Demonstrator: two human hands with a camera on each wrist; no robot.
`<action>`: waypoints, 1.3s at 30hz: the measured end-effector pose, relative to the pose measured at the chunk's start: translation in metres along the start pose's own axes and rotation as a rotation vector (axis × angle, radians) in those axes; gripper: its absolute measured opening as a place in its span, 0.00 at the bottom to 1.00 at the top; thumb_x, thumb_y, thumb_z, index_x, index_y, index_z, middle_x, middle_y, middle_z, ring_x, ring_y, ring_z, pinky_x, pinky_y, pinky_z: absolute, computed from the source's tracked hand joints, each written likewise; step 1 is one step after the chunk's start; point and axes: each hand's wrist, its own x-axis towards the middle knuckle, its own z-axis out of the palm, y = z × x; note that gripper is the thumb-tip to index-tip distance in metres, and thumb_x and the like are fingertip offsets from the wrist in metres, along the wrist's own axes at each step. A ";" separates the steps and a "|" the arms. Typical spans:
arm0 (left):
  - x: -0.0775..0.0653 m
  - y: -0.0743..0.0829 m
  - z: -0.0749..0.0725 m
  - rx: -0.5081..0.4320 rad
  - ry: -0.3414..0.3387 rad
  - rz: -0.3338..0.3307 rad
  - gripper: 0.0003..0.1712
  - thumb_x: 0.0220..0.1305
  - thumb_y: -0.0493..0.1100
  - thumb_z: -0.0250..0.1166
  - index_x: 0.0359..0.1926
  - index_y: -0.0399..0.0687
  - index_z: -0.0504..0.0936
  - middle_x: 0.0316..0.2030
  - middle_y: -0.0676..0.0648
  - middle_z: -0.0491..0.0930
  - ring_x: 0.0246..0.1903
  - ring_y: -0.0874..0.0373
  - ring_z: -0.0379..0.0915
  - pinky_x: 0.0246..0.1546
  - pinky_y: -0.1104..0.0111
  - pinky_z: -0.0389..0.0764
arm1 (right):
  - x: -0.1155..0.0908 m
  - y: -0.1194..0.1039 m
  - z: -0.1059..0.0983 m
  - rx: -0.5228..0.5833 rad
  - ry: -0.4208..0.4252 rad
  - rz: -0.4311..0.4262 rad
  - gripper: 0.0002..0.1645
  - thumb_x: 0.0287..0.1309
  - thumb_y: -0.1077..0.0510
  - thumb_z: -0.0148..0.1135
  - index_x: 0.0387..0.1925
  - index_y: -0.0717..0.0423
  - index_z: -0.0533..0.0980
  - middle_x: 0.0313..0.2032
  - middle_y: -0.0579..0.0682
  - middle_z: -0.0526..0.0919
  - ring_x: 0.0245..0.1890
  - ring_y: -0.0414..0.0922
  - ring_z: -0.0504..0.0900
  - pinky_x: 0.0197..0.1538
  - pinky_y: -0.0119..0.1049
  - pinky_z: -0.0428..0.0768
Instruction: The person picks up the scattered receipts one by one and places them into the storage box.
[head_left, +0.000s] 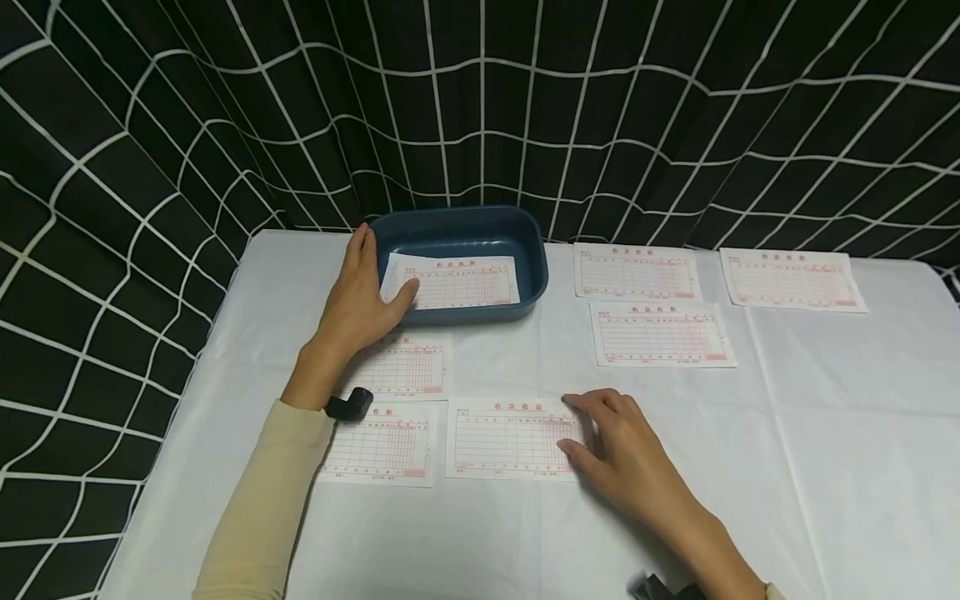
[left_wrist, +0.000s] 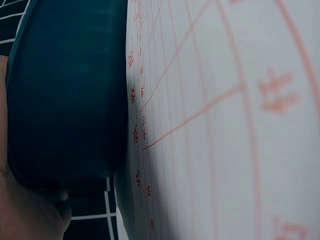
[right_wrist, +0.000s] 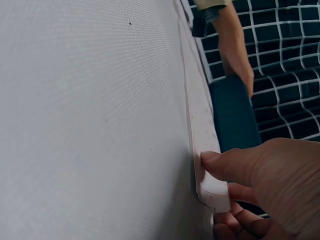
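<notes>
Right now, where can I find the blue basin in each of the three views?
Head: blue basin slightly above centre.
Left wrist: large, along the left side.
Right wrist: right of centre, partly behind the right hand.
Shared landmark: the left hand against it.

Far and left: left hand (head_left: pixel 358 300), fingers (head_left: pixel 364 247) together and pointing away, thumb spread rightward, sleeved forearm (head_left: pixel 258 504) slanting from the near edge. Nearer, to the right: right hand (head_left: pixel 626 454), thumb and forefinger (head_left: pixel 588 404) curved, tips apart, directed leftward.
</notes>
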 end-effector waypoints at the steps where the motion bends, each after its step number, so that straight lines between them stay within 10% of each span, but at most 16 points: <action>1: 0.000 0.000 0.000 0.001 0.001 0.001 0.59 0.71 0.62 0.62 0.85 0.35 0.43 0.86 0.38 0.40 0.86 0.42 0.43 0.82 0.46 0.58 | 0.000 0.000 0.000 0.005 -0.001 0.000 0.29 0.57 0.60 0.79 0.60 0.61 0.82 0.51 0.53 0.84 0.48 0.48 0.76 0.47 0.41 0.73; 25: 0.001 0.000 0.000 -0.004 -0.002 0.006 0.59 0.71 0.62 0.62 0.84 0.34 0.43 0.86 0.38 0.40 0.86 0.42 0.42 0.83 0.46 0.58 | 0.004 0.006 -0.011 0.141 -0.015 0.062 0.09 0.59 0.61 0.78 0.41 0.51 0.86 0.22 0.39 0.76 0.24 0.32 0.71 0.30 0.28 0.72; 39: 0.001 0.001 0.001 -0.006 -0.003 0.003 0.59 0.71 0.62 0.62 0.84 0.34 0.42 0.86 0.38 0.39 0.86 0.42 0.42 0.83 0.46 0.57 | 0.011 0.015 -0.027 0.222 0.010 0.105 0.03 0.67 0.61 0.71 0.41 0.55 0.87 0.30 0.47 0.88 0.29 0.34 0.83 0.35 0.28 0.83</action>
